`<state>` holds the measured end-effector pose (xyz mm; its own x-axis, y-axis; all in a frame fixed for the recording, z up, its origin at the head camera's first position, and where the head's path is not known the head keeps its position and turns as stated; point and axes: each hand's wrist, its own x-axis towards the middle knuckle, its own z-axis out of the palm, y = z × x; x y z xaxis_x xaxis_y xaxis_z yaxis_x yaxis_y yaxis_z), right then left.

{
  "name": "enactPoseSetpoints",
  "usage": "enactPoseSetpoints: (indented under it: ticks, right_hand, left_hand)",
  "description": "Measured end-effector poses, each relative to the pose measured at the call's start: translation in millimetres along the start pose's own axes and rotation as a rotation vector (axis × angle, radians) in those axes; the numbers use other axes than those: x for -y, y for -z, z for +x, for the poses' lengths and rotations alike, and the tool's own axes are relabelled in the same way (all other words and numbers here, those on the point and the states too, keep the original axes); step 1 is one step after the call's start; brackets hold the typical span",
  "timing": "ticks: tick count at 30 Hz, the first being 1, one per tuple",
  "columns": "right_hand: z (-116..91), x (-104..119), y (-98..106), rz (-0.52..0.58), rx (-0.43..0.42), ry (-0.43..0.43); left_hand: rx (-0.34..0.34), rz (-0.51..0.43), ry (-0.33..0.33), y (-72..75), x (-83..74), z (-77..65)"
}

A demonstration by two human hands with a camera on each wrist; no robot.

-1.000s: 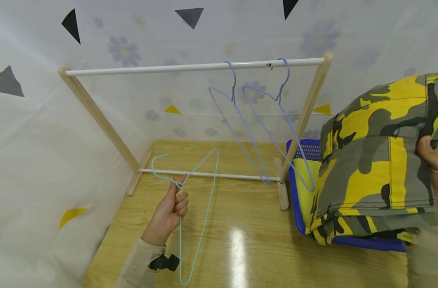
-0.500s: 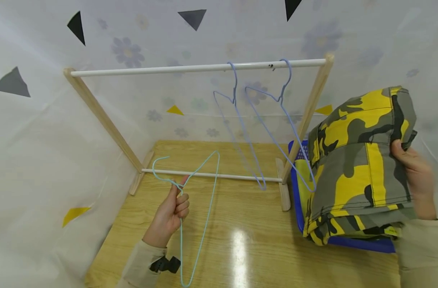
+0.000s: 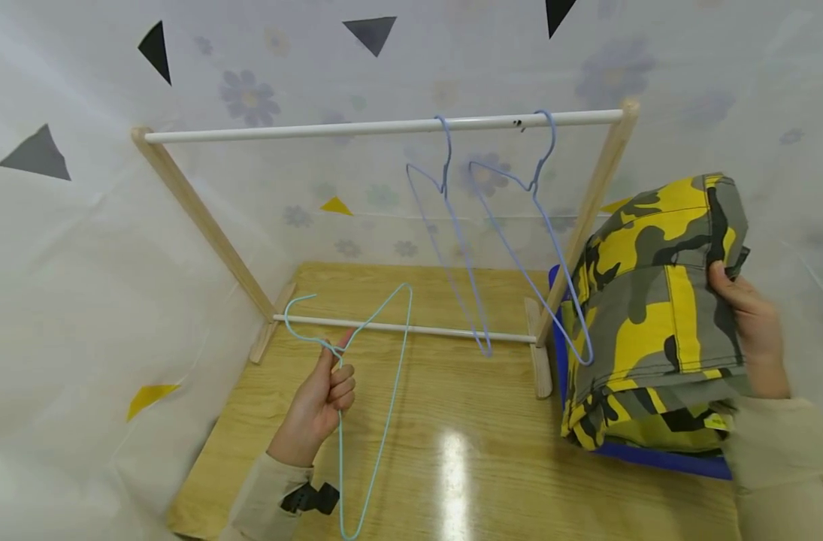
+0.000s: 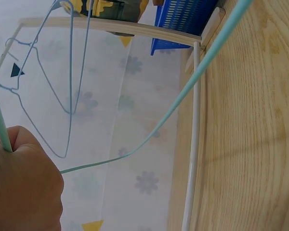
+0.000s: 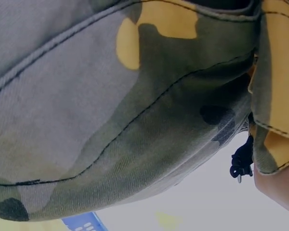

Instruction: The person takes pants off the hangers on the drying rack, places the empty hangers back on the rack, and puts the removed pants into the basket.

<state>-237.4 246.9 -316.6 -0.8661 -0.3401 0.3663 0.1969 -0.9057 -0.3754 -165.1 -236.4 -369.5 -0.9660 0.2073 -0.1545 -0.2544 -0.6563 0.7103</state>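
My left hand (image 3: 316, 406) grips a mint-green wire hanger (image 3: 386, 409) just below its hook, in front of the rack. In the left wrist view the same hanger's wire (image 4: 169, 113) runs past the curled left hand (image 4: 24, 185). At the right, my right hand (image 3: 752, 327) pinches the edge of a folded camouflage garment (image 3: 644, 315) in yellow, grey and black. That garment is held over a blue basket (image 3: 661, 460) and covers most of it. Its cloth (image 5: 86, 106) fills the right wrist view, where most of the right hand is hidden.
A wooden rack (image 3: 590, 203) with a white top bar (image 3: 357, 128) stands on the wooden table (image 3: 445, 391). Two blue hangers (image 3: 467, 255) hang toward the bar's right end, near the garment. A patterned white sheet (image 3: 262, 188) lies behind the rack and at the left.
My right hand has brought the camouflage garment leftward and slightly down, nearer the rack. The left hand still holds the green hanger in about the same place. The camera view has shifted a little.
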Motion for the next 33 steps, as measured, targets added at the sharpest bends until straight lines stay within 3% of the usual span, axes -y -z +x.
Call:
enactPoseSetpoints:
  ticks: [4, 9, 11, 22, 29, 33]
  right_hand:
    - [4, 0, 5, 0.036, -0.009, -0.002]
    - [12, 1, 10, -0.038, -0.162, 0.038]
    - [15, 2, 13, -0.044, -0.187, 0.023]
    - [22, -6, 40, 0.25, 0.043, -0.189]
    - [19, -12, 51, 0.278, -0.003, -0.197]
    - [18, -9, 57, 0.289, 0.058, -0.251]
  left_hand:
    - [-0.003, -0.001, 0.004, -0.7, -0.1, 0.1]
    - [0.0, 0.0, 0.006, -1.0, -0.5, 0.5]
    - [0.005, 0.0, 0.003, -0.9, -0.6, 0.8]
    - [-0.001, -0.003, 0.011, 1.0, 1.1, 1.2]
    - [-0.012, 0.007, 0.013, 2.1, 2.9, 0.4]
    - [0.004, -0.006, 0.016, 2.7, 3.5, 1.1]
